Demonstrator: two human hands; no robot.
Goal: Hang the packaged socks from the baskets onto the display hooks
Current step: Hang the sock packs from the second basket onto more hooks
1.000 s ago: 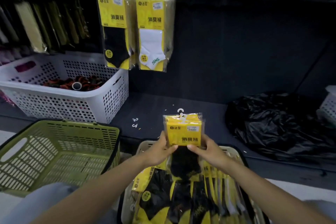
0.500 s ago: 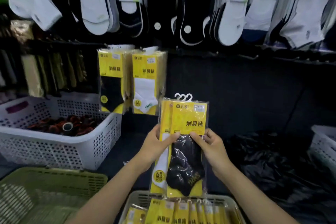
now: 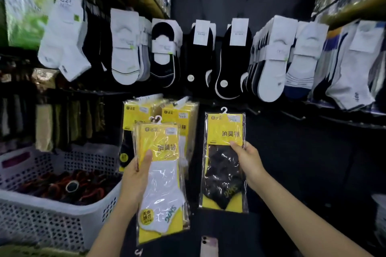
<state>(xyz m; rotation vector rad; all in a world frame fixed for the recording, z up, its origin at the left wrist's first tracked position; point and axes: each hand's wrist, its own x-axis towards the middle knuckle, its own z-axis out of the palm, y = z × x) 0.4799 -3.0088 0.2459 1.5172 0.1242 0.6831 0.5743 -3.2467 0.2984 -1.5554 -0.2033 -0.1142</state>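
A dark display wall point(image 3: 292, 152) is seen, with a row of white, black and grey socks point(image 3: 208, 52) hung on white cards above the hung yellow packs point(image 3: 133, 115). These two bunches of packs are carried on hooks at mid-height.

Directly in front of the hung yellow packs, and hiding their lower parts, a stack of white-sock packs point(image 3: 163, 183) is held upright by the left hand point(image 3: 135, 175). The thumb is pressed on the front film and the fingers are clamped round the stack's left edge. Several white hanger hooks are bunched at its top.

Just right of the hung yellow packs, apart from them, a single black-sock pack point(image 3: 224, 173) is pinched by the right hand point(image 3: 250, 160), thumb on the yellow card, fingers wrapped behind its right edge.

Left of and below the hung yellow packs a white perforated basket point(image 3: 41, 215) is set, filled with dark and red rolled items point(image 3: 62, 185). Below them, at the bottom edge, a phone point(image 3: 208, 246) is lying.

"消臭袜" is printed on the yellow cards. A round badge on the front white-sock pack reads "无骨缝合". The smaller price stickers are too blurred to be read.
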